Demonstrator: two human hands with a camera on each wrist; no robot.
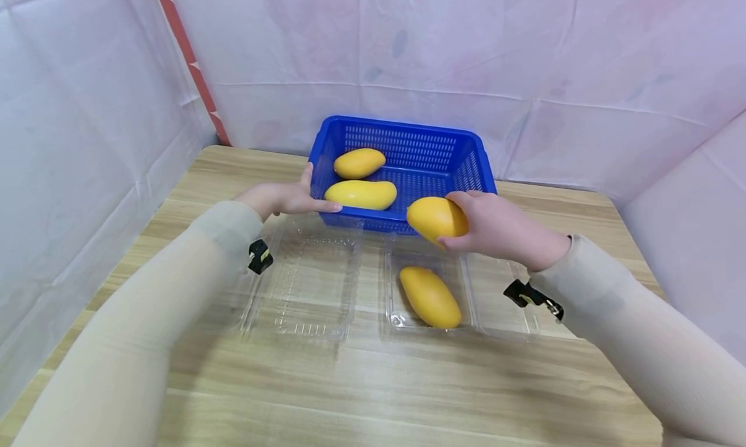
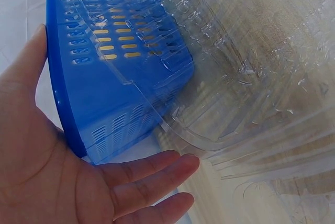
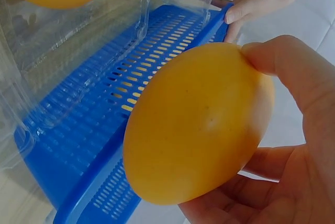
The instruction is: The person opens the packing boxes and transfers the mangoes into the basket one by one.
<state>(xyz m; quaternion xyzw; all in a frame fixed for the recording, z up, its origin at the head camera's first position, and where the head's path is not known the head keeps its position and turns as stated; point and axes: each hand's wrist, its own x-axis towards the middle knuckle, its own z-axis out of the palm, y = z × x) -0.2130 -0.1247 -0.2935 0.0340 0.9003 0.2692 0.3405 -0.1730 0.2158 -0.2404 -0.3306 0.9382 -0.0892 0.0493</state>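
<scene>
My right hand (image 1: 498,227) grips a yellow mango (image 1: 436,219) above the front right rim of the blue basket (image 1: 402,124). The right wrist view shows the thumb on one side of this mango (image 3: 199,124) and fingers curled beneath the other. My left hand (image 1: 285,197) rests at the basket's front left corner, its fingers fairly straight and spread in the left wrist view. Inside the basket lie two mangoes, one behind (image 1: 359,164) and a paler one in front (image 1: 362,195). Another mango (image 1: 430,298) sits in the right clear plastic box (image 1: 397,321).
A second clear plastic box (image 1: 315,288) stands in front of the left hand. Its transparent lid lies opened to the left; the right box's lid (image 1: 501,298) lies under the right forearm. White sheets (image 1: 443,45) hang behind and beside the wooden table (image 1: 373,395).
</scene>
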